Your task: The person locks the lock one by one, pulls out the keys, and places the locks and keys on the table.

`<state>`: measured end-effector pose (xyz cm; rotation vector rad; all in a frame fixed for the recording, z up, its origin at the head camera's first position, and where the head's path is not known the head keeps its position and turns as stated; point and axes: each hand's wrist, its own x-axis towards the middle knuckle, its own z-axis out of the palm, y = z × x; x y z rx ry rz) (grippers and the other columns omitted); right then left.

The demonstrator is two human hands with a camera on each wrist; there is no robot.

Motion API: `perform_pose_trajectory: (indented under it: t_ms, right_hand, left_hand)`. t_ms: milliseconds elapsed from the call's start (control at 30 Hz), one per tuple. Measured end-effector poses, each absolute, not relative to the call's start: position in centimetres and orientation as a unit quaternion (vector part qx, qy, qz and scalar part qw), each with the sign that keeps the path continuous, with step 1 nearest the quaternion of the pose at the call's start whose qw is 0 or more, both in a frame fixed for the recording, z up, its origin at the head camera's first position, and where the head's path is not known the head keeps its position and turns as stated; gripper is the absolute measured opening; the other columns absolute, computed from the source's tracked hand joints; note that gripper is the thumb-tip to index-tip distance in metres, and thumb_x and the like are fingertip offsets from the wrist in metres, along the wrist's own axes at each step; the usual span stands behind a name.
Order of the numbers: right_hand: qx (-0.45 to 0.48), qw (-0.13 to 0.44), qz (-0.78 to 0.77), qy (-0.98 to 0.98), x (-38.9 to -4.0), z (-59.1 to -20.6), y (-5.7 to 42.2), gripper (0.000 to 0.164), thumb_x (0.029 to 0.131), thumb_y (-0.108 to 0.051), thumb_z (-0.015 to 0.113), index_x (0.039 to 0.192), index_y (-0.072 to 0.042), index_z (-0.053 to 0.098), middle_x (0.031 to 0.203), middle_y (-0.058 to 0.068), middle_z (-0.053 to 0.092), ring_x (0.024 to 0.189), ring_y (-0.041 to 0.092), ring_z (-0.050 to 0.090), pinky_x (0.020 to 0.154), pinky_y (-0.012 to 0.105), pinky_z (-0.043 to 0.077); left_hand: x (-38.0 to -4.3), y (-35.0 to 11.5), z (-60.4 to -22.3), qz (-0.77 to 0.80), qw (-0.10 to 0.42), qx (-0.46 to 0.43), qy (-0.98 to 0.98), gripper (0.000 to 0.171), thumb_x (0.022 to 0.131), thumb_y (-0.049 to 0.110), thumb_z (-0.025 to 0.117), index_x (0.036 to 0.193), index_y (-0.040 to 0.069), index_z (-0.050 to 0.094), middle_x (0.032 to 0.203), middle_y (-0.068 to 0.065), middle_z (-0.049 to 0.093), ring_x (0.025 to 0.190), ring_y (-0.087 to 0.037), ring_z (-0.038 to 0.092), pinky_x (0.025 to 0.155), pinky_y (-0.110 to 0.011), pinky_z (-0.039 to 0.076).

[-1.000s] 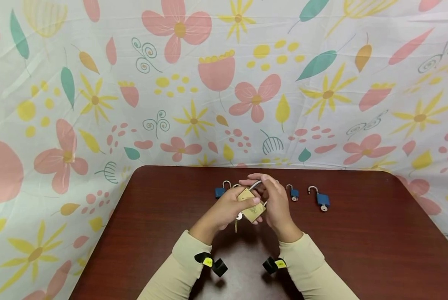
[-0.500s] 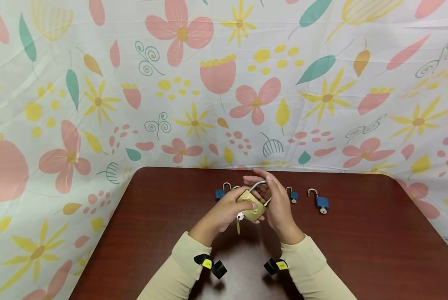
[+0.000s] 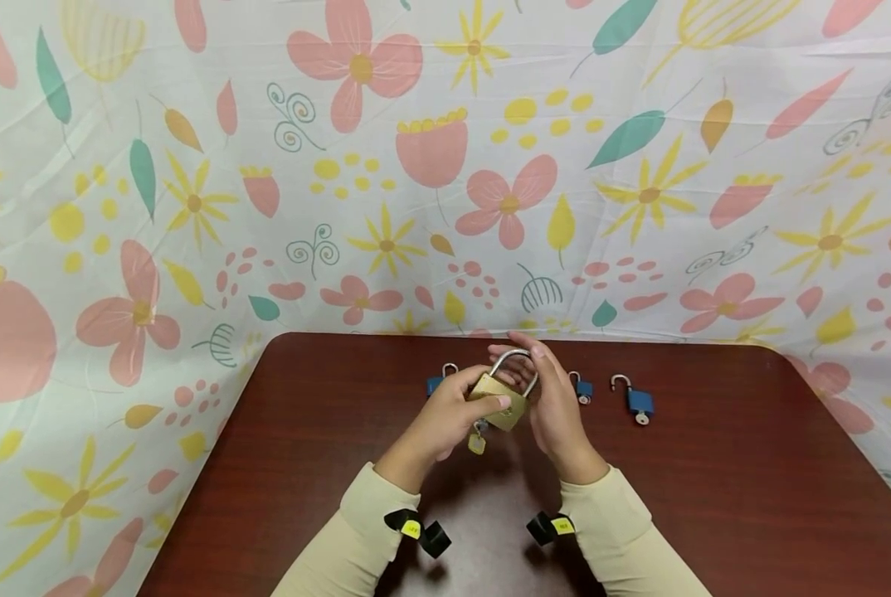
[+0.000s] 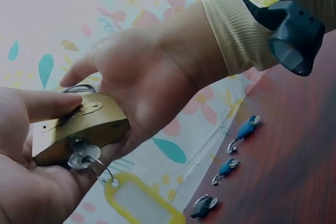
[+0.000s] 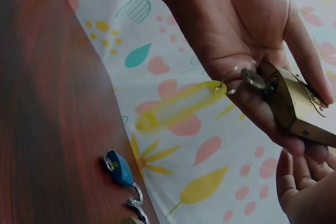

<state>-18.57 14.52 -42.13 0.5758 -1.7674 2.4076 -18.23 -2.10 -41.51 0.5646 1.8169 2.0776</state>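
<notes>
My left hand grips a large brass padlock, its thumb across the front face. The shackle points up and away. A key sits in the keyhole underneath. From its ring hangs a yellow-framed key tag, also seen in the right wrist view. My right hand stands beside the padlock with extended fingers, its palm facing the shackle and some fingers behind it. Fingers of the left hand under the body are partly hidden in the head view.
On the brown table, blue padlocks with raised shackles lie behind the hands: one padlock at left, partly hidden, a small padlock and a larger padlock at right. A dark padlock shows in the left wrist view. Flowered cloth hangs behind.
The brass padlock has tilted in the left hand, so its shackle points more upward. The tag below has swung round to face the head camera. The right hand has drawn slightly aside.
</notes>
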Motion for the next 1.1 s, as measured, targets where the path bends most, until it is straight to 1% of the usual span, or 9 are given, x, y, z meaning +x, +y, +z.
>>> perform_pose_trajectory:
  t_ms: [100, 233, 400, 500, 567, 700, 867, 967, 1100]
  right_hand:
    - [0.203, 0.034, 0.796, -0.569, -18.6, -42.2, 14.4, 0.054, 0.113, -0.037, 0.025, 0.147, 0.003, 0.039, 0.126, 0.001, 0.068, 0.116, 0.011, 0.063, 0.099, 0.023, 0.051]
    - [0.212, -0.015, 0.799, -0.562, -18.7, -42.2, 14.0, 0.054, 0.111, -0.047, 0.021, 0.142, -0.008, 0.041, 0.129, -0.004, 0.061, 0.118, 0.006, 0.059, 0.101, 0.023, 0.05]
    - [0.188, -0.043, 0.776, -0.6, -18.5, -42.4, 13.8, 0.066, 0.108, -0.056, 0.016, 0.14, -0.002, 0.038, 0.126, -0.011, 0.06, 0.118, 0.002, 0.058, 0.096, 0.021, 0.05]
    - [0.162, -0.044, 0.774, -0.61, -18.4, -42.5, 13.5, 0.065, 0.107, -0.057, 0.017, 0.134, -0.002, 0.039, 0.122, -0.012, 0.061, 0.113, 0.002, 0.059, 0.093, 0.022, 0.049]
    - [0.15, -0.046, 0.777, -0.61, -18.5, -42.6, 13.4, 0.061, 0.107, -0.057, 0.018, 0.132, -0.005, 0.039, 0.121, -0.012, 0.061, 0.111, 0.003, 0.06, 0.091, 0.023, 0.05]
    - [0.159, -0.059, 0.764, -0.622, -18.5, -42.8, 13.2, 0.059, 0.108, -0.056, 0.016, 0.133, -0.007, 0.038, 0.119, -0.011, 0.061, 0.107, 0.005, 0.062, 0.091, 0.026, 0.052]
    - [0.187, -0.098, 0.741, -0.637, -18.5, -43.0, 13.0, 0.061, 0.108, -0.055, 0.014, 0.136, -0.006, 0.036, 0.116, -0.007, 0.065, 0.103, 0.012, 0.07, 0.092, 0.035, 0.056]
    - [0.19, -0.118, 0.732, -0.644, -18.4, -43.0, 12.8, 0.062, 0.108, -0.055, 0.015, 0.138, -0.004, 0.034, 0.109, 0.002, 0.066, 0.094, 0.017, 0.072, 0.087, 0.038, 0.058]
    - [0.188, -0.13, 0.712, -0.664, -18.2, -43.0, 12.5, 0.067, 0.109, -0.054, 0.016, 0.137, 0.003, 0.036, 0.097, 0.006, 0.065, 0.076, 0.016, 0.066, 0.073, 0.035, 0.057]
  left_hand:
    - [-18.3, -2.1, -41.4, 0.741, 0.13, 0.19, 0.63, 0.035, 0.095, 0.004, 0.066, 0.129, -0.004, 0.06, 0.112, -0.011, 0.067, 0.093, -0.012, 0.068, 0.078, -0.027, 0.058]
    - [-18.5, -2.4, -41.2, 0.75, 0.093, 0.18, 0.63, 0.033, 0.094, 0.004, 0.068, 0.126, -0.002, 0.064, 0.112, -0.009, 0.068, 0.096, -0.012, 0.068, 0.081, -0.027, 0.058]
    - [-18.8, -2.8, -41.2, 0.752, 0.071, 0.17, 0.633, 0.032, 0.094, 0.004, 0.069, 0.125, 0.0, 0.065, 0.117, -0.014, 0.07, 0.1, -0.012, 0.068, 0.085, -0.028, 0.058]
    - [-19.0, -3.1, -41.1, 0.754, 0.06, 0.155, 0.635, 0.029, 0.094, 0.004, 0.069, 0.122, 0.0, 0.066, 0.116, -0.014, 0.07, 0.101, -0.013, 0.068, 0.086, -0.028, 0.058]
    - [-19.0, -3.3, -40.9, 0.755, 0.053, 0.144, 0.638, 0.029, 0.093, 0.005, 0.07, 0.122, 0.001, 0.067, 0.113, -0.012, 0.071, 0.1, -0.012, 0.068, 0.085, -0.027, 0.058]
    - [-19.1, -3.5, -40.6, 0.754, 0.034, 0.118, 0.645, 0.031, 0.091, 0.01, 0.074, 0.12, 0.003, 0.068, 0.102, -0.006, 0.073, 0.092, -0.011, 0.068, 0.079, -0.027, 0.057]
    - [-19.2, -3.6, -40.5, 0.767, 0.014, 0.092, 0.635, 0.029, 0.09, 0.011, 0.075, 0.117, 0.003, 0.068, 0.097, 0.002, 0.073, 0.085, -0.011, 0.067, 0.071, -0.027, 0.055]
    - [-19.4, -3.7, -40.5, 0.776, 0.0, 0.076, 0.626, 0.029, 0.09, 0.011, 0.075, 0.117, 0.003, 0.067, 0.097, 0.003, 0.073, 0.083, -0.01, 0.066, 0.069, -0.024, 0.052]
    - [-19.5, -3.9, -40.7, 0.782, -0.01, 0.046, 0.621, 0.029, 0.092, 0.014, 0.074, 0.118, 0.005, 0.065, 0.093, 0.005, 0.072, 0.071, -0.009, 0.059, 0.054, -0.023, 0.042]
